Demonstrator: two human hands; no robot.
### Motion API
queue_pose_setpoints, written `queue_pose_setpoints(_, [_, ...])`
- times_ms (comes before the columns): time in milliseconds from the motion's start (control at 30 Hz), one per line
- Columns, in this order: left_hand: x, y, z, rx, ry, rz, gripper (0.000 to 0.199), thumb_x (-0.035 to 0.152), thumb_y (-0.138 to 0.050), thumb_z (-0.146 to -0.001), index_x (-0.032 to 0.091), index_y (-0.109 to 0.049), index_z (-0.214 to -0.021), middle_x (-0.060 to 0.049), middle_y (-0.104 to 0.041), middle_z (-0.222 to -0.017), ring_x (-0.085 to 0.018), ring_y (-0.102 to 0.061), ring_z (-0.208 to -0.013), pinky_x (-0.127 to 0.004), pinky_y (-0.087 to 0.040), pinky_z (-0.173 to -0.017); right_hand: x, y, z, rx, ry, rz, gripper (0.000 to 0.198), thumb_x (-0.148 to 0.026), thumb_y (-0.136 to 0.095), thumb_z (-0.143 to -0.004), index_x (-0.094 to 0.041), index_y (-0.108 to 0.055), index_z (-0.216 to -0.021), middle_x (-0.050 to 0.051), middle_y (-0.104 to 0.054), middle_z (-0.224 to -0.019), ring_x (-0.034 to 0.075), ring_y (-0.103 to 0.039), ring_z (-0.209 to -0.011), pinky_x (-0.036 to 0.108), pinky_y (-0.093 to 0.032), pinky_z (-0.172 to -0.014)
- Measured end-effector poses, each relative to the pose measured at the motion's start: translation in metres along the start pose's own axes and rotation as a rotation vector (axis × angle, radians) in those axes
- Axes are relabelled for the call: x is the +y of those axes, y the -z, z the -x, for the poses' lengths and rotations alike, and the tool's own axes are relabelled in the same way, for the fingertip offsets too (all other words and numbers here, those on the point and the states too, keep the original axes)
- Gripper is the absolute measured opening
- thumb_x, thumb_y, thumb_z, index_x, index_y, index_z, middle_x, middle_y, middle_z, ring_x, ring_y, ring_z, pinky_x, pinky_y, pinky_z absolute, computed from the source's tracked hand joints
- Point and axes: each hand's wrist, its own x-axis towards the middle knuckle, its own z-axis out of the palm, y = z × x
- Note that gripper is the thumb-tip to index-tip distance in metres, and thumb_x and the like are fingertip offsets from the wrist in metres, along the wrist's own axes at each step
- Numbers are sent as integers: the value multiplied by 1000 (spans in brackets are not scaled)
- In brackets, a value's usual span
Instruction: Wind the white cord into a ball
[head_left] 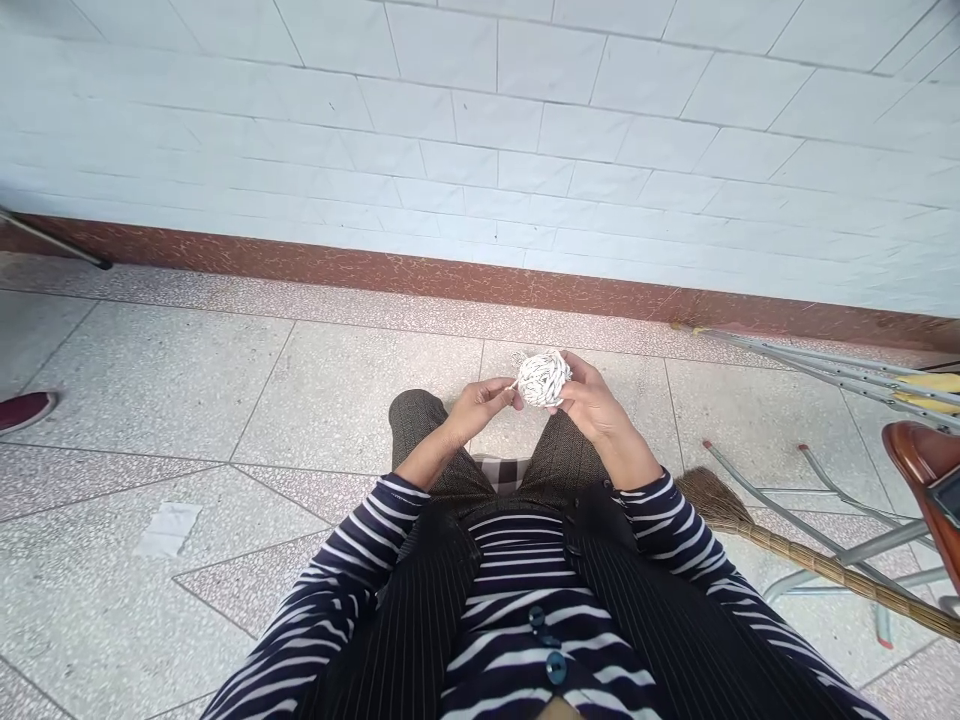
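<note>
A round, wound bundle of white twisted cord (544, 379) is held out above my knees. My right hand (598, 405) grips the bundle from its right side, thumb on the near face and fingers behind. At its left edge, my left hand (482, 406) pinches a short strand of the cord between thumb and forefinger. The fingers behind the bundle are partly hidden.
A straw broom (825, 567) lies at the right beside a metal-legged stool (814, 540) with a brown seat. Metal crutches (832, 365) lean near the wall (480, 130). A white paper (169, 529) and a dark red shoe (26, 411) are at the left.
</note>
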Motion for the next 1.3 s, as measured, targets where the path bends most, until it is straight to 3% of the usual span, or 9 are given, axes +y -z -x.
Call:
queue_pose_setpoints(100, [-7,5,-7,92,22,134,42,50,-65,-86,13,-69,-104,-8,-74,-90,-19,-67,-85,-31,-52,-82,1,4,5,-89,-34,-84,38,-17,-72,-62,-20,-65,-98,-1,-67,-77,13,-58,-58,25,-48,-48])
queue_pose_setpoints(200, [-12,10,-9,160,30,74,44,52,-63,-86,12,-68,-104,-9,-73,-89,-18,-66,-81,-29,-52,-75,7,6,9,-125,-63,-147,35,-18,-70,-61,-20,-65,-96,-1,-67,-76,13,-56,-58,25,-47,-48])
queue_pose_setpoints(400, [-9,11,-7,80,4,-233,34,40,-49,-91,13,-69,-99,-5,-72,-80,-16,-64,-75,-28,-51,-77,5,4,12,-148,-36,-139,44,-13,-74,-58,-24,-65,-100,-1,-68,-83,14,-58,-63,24,-49,-48])
queue_pose_setpoints(700, [-1,18,-3,78,55,-193,27,33,-44,-88,14,-63,-86,-7,-72,-72,-15,-65,-69,-26,-51,-70,-8,-3,9,-169,33,-91,44,-15,-74,-61,-26,-64,-102,-1,-67,-86,15,-59,-66,25,-51,-50])
queue_pose_setpoints(900, [16,45,-2,119,50,-318,23,28,-47,-80,15,-65,-81,-4,-71,-65,-15,-62,-65,-26,-50,-71,-17,-5,18,-130,0,-136,45,-21,-72,-56,-24,-64,-100,4,-71,-90,20,-63,-72,27,-48,-47])
queue_pose_setpoints(1033, [16,68,-1,137,73,-281,21,28,-48,-78,15,-65,-73,-4,-70,-62,-17,-65,-66,-28,-52,-74,-23,-3,23,-97,3,-129,48,-24,-72,-57,-25,-63,-104,6,-72,-95,23,-64,-78,29,-50,-50])
queue_pose_setpoints(1133, [9,68,0,153,44,-375,27,32,-50,-82,15,-70,-81,-7,-75,-78,-20,-69,-79,-30,-53,-79,-21,-5,20,-116,2,-114,48,-21,-73,-59,-24,-63,-105,5,-72,-96,21,-64,-77,29,-51,-51])
queue_pose_setpoints(1200, [8,58,0,179,-5,-440,31,33,-52,-84,15,-73,-97,-9,-77,-100,-22,-70,-94,-31,-53,-83,-19,-10,16,-139,-6,-82,47,-18,-74,-60,-23,-64,-106,3,-71,-94,18,-64,-72,27,-51,-51])
queue_pose_setpoints(1300, [15,36,-2,174,-123,-402,46,29,-59,-83,18,-65,-127,-10,-68,-130,-24,-64,-117,-35,-51,-96,-19,-20,9,-126,-19,7,42,-16,-76,-63,-24,-65,-103,0,-70,-90,15,-64,-69,25,-53,-51])
